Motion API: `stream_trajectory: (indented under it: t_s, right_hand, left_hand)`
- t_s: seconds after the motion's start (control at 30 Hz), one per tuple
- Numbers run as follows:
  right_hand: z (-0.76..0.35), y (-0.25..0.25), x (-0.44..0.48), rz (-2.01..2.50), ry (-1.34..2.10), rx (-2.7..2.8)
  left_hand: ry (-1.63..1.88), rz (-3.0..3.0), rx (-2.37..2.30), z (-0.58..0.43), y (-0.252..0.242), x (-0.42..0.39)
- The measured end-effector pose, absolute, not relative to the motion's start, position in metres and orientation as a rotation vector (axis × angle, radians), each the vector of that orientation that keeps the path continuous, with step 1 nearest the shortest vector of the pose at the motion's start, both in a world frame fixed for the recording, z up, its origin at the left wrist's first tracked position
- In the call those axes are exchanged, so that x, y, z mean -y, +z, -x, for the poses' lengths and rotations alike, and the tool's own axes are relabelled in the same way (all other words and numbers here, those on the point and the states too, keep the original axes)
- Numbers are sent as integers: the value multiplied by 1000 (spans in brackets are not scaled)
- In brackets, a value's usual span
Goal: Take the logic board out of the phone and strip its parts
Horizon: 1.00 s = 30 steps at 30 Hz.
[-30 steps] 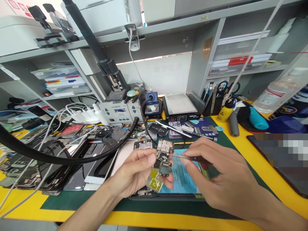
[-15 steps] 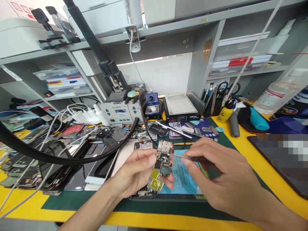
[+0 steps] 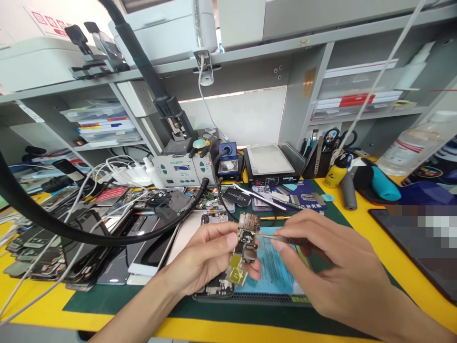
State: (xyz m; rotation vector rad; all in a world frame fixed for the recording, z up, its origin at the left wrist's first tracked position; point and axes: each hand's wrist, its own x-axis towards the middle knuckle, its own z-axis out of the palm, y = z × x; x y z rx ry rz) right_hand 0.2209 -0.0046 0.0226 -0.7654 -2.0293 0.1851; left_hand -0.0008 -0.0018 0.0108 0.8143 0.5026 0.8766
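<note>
Your left hand (image 3: 203, 255) has its grip closed on the board (image 3: 247, 240), over the blue sheet's (image 3: 273, 274) left edge. Your right hand (image 3: 333, 264) pinches the tweezers (image 3: 267, 236) over the sheet, tip at the board; you can't tell if they touch. The yellow bottle (image 3: 334, 173) stands beyond the sheet, to its right.

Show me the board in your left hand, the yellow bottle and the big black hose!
Board (image 3: 248, 237): head view, near its middle.
Yellow bottle (image 3: 334, 175): head view, on its body.
Black hose (image 3: 114, 238): head view, on its lowest bend.
</note>
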Motion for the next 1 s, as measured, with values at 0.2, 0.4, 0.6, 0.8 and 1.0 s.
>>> stream_trajectory:
  t_s: [0.2, 0.4, 0.6, 0.8, 1.0]
  right_hand:
    - [-227, 26, -5, 809, 216, 2012]
    - [-235, 28, -14, 912, 304, 1905]
    - [-237, 30, -18, 931, 335, 1875]
    - [-238, 31, -19, 947, 323, 1870]
    - [-239, 33, -19, 956, 333, 1891]
  left_hand:
    - [829, -793, -709, -4, 18, -3]
    - [767, -865, -931, -13, 28, -6]
    - [579, -1182, -1030, -23, 31, -5]
    - [494, -1486, -1029, -31, 32, -2]
    - [672, -1846, -1002, -33, 38, 4]
